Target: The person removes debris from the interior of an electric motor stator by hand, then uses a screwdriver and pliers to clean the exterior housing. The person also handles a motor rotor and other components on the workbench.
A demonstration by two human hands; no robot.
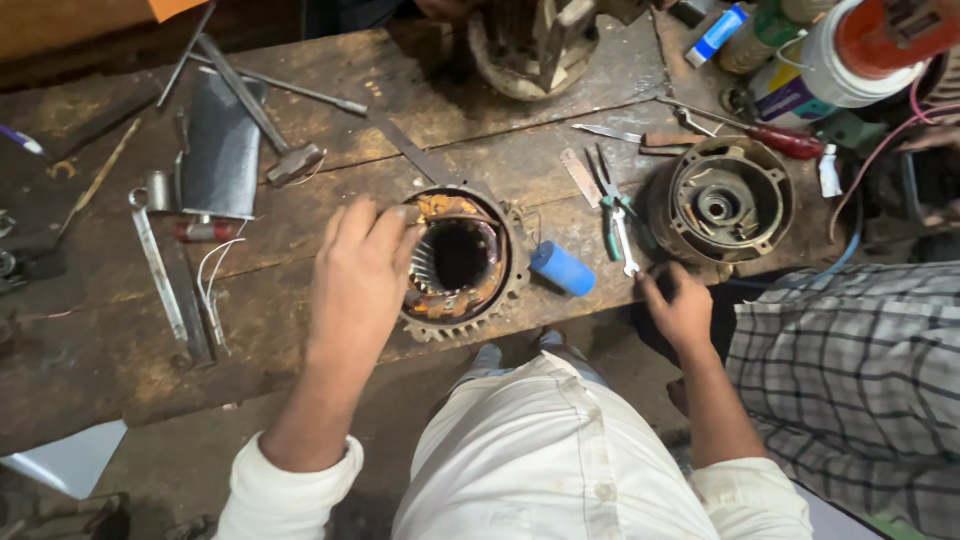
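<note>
Copper-wound stator [460, 262] is sitting at the wooden bench [100, 340] edge; I am cupping my left hand [358, 270] over its rim, fingers curled. My right hand [680, 305] is pinching the pliers [618, 232], so I should keep bracing the stator firmly.

Left hand [358, 275] palm down, fingers curled, right hand [680, 305] loosely closed, forearms outstretched
</note>
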